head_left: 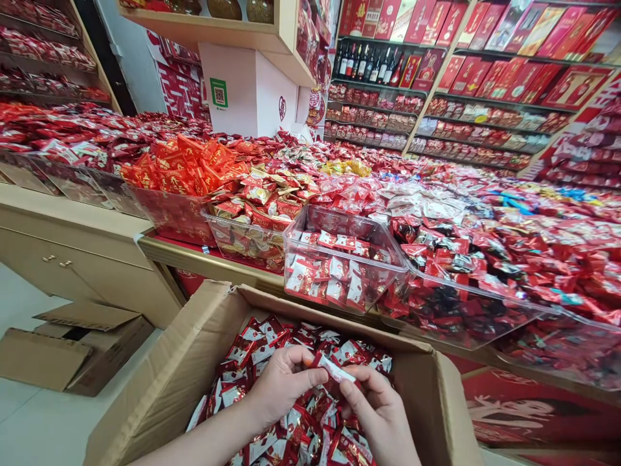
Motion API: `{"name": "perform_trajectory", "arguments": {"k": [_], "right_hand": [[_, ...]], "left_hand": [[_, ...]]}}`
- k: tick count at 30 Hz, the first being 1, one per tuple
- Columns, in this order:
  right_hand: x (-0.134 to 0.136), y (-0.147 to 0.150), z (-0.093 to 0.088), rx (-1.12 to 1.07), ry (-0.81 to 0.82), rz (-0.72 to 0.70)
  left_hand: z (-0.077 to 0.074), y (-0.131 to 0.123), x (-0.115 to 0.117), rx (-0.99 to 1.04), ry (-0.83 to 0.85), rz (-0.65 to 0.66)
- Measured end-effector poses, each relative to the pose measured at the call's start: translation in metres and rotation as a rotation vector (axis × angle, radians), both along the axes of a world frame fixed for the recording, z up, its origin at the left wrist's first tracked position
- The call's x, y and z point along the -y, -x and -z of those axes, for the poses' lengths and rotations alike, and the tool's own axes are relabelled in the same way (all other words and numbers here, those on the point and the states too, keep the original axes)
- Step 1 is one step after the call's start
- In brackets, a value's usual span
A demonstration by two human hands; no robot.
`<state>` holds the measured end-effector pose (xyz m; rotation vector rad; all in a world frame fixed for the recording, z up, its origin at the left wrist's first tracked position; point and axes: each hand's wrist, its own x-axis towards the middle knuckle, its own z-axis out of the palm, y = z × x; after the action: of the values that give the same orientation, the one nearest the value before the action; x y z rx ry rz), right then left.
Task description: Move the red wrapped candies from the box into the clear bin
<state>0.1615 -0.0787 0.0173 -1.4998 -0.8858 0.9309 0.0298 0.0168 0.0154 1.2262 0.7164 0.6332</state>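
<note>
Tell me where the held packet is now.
In the head view, the packet is low, just right of centre, between the left hand and right hand, over the large cardboard box.

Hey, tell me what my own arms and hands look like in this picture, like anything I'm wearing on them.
Your left hand and right hand are ungloved, with no ring showing. Your left forearm has no visible sleeve, watch or bracelet. The right forearm is out of frame.
</note>
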Motion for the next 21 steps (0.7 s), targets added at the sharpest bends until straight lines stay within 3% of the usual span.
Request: {"name": "perform_trajectory", "arguments": {"k": [4,9,11,14,18,21], "right_hand": [[-0.001,-0.001,-0.002,0.288,-0.188,-0.002],[-0.001,0.002,0.007,0.869,-0.479,-0.075],[0.0,0.006,0.01,0.964,-0.539,-0.12],[0.002,0.01,0.01,0.832,-0.442,-0.068],[0.001,0.008,0.007,0.314,-0.099,-0.013],[-0.003,0.007,0.009,0.043,-0.019,-0.064]], "left_hand": [[0.001,-0.001,0.003,-0.022,0.092,-0.01],[-0.009,-0.001,0.015,0.129,0.536,0.076],[-0.012,0.001,0.016,0.172,0.579,0.084],[-0.014,0.003,0.013,0.147,0.425,0.035],[-0.014,0.003,0.009,0.078,0.241,0.044],[-0.015,0.002,0.009,0.031,0.216,0.031]]}}
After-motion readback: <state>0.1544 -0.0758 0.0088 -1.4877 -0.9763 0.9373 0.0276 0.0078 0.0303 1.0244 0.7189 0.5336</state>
